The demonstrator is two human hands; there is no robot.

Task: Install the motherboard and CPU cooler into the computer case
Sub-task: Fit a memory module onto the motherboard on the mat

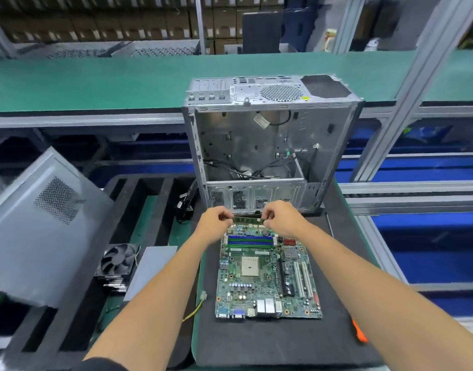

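Thin green RAM stick (pixel 248 219), both hands

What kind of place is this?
Probably a computer assembly line: a green conveyor belt, an open computer case and a bare motherboard on the bench, cartons stacked behind.

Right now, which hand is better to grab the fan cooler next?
Probably the left hand. The CPU cooler sits on the left of the motherboard, on that hand's side. The right hand would have to cross over the board. Both hands now pinch the RAM stick.
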